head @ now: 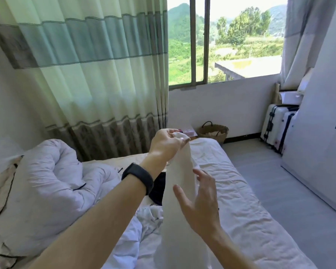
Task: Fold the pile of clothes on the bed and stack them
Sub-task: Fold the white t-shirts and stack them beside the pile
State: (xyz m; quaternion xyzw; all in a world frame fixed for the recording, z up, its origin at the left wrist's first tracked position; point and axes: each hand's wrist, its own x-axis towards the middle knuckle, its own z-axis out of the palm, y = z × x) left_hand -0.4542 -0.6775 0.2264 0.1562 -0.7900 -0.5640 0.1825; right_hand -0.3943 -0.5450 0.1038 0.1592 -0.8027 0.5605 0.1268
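Sitting on the floor right of centre, one woven basket (213, 133) holds something pale that cannot be made out. Two white suitcases (275, 125) stand upright at the right of the frame. One white garment (179, 191) hangs mid-frame above the bed (241, 191), its long axis vertical, top end up and lower end reaching the bottom edge. The left hand (164, 144) pinches its top end with thumb and curled fingers. The right hand (200, 202) is spread wide with straight fingers at the garment's middle, gripping nothing. One dark garment (158, 191) lies on the bed behind the left wrist.
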